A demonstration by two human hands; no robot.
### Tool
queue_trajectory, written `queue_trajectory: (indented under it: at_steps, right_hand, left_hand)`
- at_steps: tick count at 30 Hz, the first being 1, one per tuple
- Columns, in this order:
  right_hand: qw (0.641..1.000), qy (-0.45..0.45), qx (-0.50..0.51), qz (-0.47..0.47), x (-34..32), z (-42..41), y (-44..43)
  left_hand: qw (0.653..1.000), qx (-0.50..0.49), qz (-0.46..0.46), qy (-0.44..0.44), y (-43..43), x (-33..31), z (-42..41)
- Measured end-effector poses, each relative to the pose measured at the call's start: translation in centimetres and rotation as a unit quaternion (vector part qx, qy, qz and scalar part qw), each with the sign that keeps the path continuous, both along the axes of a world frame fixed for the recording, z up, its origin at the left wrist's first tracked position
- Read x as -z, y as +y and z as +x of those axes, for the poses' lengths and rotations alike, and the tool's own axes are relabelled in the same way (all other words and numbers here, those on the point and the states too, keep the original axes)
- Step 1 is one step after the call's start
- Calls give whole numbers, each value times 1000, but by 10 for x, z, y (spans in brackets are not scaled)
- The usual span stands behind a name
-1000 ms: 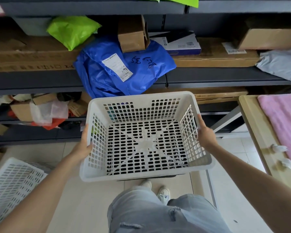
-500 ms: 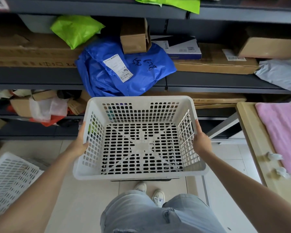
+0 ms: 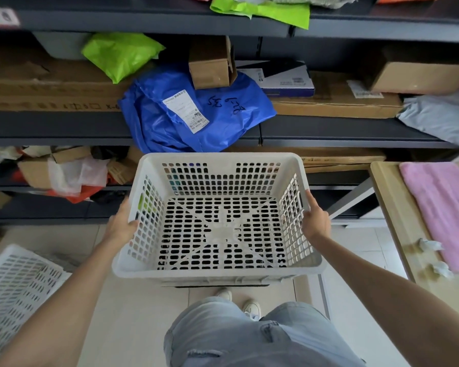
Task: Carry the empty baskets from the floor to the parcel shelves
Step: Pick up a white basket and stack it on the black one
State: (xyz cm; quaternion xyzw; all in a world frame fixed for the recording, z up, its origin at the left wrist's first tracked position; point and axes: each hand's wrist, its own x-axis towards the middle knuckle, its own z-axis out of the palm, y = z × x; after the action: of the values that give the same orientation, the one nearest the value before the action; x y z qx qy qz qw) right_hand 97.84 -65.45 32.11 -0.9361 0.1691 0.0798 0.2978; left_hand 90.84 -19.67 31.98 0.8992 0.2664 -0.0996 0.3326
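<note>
I hold an empty white perforated basket [image 3: 217,275] level in front of me, above the floor and just before the dark parcel shelves [image 3: 329,128]. My left hand [image 3: 121,225] grips its left wall and my right hand [image 3: 316,225] grips its right wall. A second white basket [image 3: 13,284] lies on the floor at the lower left, partly cut off by the frame edge.
The middle shelf carries a blue parcel bag [image 3: 194,115], a green bag [image 3: 119,55], and cardboard boxes [image 3: 212,64]. The lower shelf at left holds crumpled packaging [image 3: 64,173]. A wooden table [image 3: 392,215] with a pink cloth [image 3: 445,210] stands at right.
The basket sits a little lower and further left in view than before. The upper shelf shows more, so my head has tilted up.
</note>
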Motion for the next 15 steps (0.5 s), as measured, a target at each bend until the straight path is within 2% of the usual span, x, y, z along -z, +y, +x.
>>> queue_trajectory:
  at_steps: [4, 9, 12, 15]
  right_hand:
    - [1000, 0, -6, 5, 2, -11, 1]
    - [999, 21, -33, 3, -3, -12, 1]
    - [997, 38, -57, -46, -8, -13, 3]
    - [986, 26, -85, -140, -12, -12, 3]
  left_hand:
    - [1000, -13, -22, -6, -4, 8, -15]
    - [999, -11, -27, 37, -5, 5, -14]
    - [998, -7, -12, 56, -5, -1, -13]
    - [999, -27, -30, 34, -11, -6, -11]
